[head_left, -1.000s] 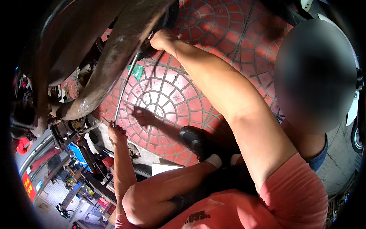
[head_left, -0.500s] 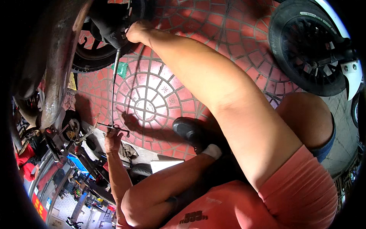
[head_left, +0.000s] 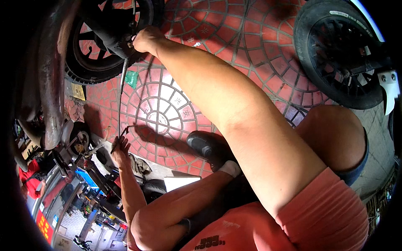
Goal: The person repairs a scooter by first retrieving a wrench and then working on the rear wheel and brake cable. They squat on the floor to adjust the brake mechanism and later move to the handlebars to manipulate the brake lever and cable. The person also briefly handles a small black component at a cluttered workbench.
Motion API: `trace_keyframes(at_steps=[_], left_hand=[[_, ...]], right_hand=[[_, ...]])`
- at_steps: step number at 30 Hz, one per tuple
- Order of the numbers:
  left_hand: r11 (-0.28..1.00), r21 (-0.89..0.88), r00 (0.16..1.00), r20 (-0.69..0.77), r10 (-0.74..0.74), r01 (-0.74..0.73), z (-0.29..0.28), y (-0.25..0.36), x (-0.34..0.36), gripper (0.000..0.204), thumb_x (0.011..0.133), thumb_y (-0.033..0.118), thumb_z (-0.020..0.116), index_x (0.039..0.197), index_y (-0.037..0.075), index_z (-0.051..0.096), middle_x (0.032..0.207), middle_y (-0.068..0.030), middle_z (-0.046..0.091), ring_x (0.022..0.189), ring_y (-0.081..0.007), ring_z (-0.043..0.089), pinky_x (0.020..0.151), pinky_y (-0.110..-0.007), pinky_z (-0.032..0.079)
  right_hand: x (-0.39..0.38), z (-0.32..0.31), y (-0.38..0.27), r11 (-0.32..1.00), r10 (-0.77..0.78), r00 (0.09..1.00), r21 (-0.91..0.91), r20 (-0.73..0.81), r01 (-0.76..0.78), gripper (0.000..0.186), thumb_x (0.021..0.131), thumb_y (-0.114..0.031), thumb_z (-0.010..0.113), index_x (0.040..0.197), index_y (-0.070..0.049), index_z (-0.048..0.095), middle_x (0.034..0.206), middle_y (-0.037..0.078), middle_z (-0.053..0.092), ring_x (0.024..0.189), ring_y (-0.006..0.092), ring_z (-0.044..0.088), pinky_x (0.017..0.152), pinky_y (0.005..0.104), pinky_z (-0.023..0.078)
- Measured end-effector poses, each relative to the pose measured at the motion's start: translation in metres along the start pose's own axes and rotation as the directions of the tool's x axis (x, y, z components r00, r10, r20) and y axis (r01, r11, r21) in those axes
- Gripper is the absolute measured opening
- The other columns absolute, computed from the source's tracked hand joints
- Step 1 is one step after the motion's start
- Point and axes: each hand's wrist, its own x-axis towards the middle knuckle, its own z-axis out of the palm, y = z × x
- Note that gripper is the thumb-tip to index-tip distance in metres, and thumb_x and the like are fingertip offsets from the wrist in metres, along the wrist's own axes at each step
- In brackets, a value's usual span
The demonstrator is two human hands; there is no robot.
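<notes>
Head view: the long thin metal rod (head_left: 123,79) lies ahead of the left grip (head_left: 120,154), its long axis running away from that hand and leaning slightly right. Its near end comes down to the left grip's fingertips, so the left hand is nearer that end; the far end meets a dark housing (head_left: 119,48) just beside and below-left of the right grip (head_left: 146,39). At the left grip a dark bent bar (head_left: 124,133) crosses the fingers, its bent tip pointing right. The left fingers are partly spread and touch the bar, but I cannot tell whether they close on it. The right grip is bunched with its fingertips against the housing's end; what they pinch, if anything, is hidden. Left of the right grip is a black wheel (head_left: 83,76), and below it, right of the rod, a green scrap (head_left: 131,78) on the red tiles (head_left: 167,144).

As for writing, well right of the right grip a tyre (head_left: 302,50) bears a pale sidewall mark; below-left of the left grip a red banner (head_left: 44,226) carries yellow characters; the pink-red shirt (head_left: 247,221) has dark print; some tiles right of the rod show moulded characters
</notes>
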Motion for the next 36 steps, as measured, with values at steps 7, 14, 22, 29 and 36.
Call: trace_keyframes(at_steps=[7,14,22,29,36], left_hand=[[0.658,-0.631,0.91,0.331,-0.25,0.411,-0.012,-0.022,0.009,0.039,0.098,0.018,0.047,0.126,-0.007,0.056,0.138,-0.024,0.055,0.129,-0.0338,0.055,0.109,-0.049,0.043],[0.572,-0.606,0.796,0.587,-0.147,0.553,-0.016,-0.03,0.005,0.049,0.09,0.003,0.053,0.137,-0.008,0.047,0.151,-0.0178,0.043,0.141,-0.0325,0.042,0.116,-0.052,0.035],[0.96,-0.276,0.946,0.322,0.046,0.048,-0.024,-0.017,0.047,0.021,0.086,-0.011,0.056,0.092,0.009,0.057,0.133,-0.0169,0.061,0.127,-0.0339,0.057,0.103,-0.049,0.049],[0.966,0.243,0.993,0.106,0.061,-0.085,-0.006,-0.013,0.012,0.034,0.099,0.023,0.057,0.126,0.002,0.055,0.112,-0.0141,0.067,0.097,-0.0257,0.069,0.073,-0.039,0.061],[0.706,-0.577,0.912,0.268,-0.312,0.411,0.014,0.012,-0.001,0.049,0.099,0.042,0.053,0.122,0.0,0.059,0.123,-0.0168,0.067,0.125,-0.0338,0.058,0.104,-0.052,0.045]], right_hand=[[0.006,-0.002,0.005,0.996,-0.059,0.997,-0.064,0.043,0.061,0.037,0.093,-0.025,0.047,0.118,-0.01,0.07,0.126,0.013,0.066,0.115,0.0332,0.063,0.094,0.0414,0.052],[0.002,-0.009,0.001,0.975,-0.098,0.99,-0.189,0.098,0.115,0.041,0.095,-0.028,0.043,0.122,-0.009,0.068,0.129,0.013,0.064,0.117,0.0327,0.063,0.096,0.0417,0.051],[0.008,-0.009,-0.001,0.964,-0.144,0.982,-0.209,0.122,0.167,0.042,0.097,-0.031,0.043,0.122,-0.007,0.068,0.129,0.014,0.064,0.118,0.0335,0.062,0.096,0.0407,0.05],[0.001,-0.015,-0.002,0.986,-0.093,0.99,-0.127,0.107,0.106,0.043,0.098,-0.032,0.043,0.123,-0.005,0.067,0.13,0.016,0.062,0.12,0.0342,0.06,0.097,0.0409,0.05],[0.0,-0.02,-0.002,0.988,-0.042,0.992,-0.142,0.121,0.059,0.046,0.1,-0.036,0.042,0.125,-0.005,0.065,0.13,0.016,0.062,0.118,0.034,0.062,0.097,0.0404,0.05]])
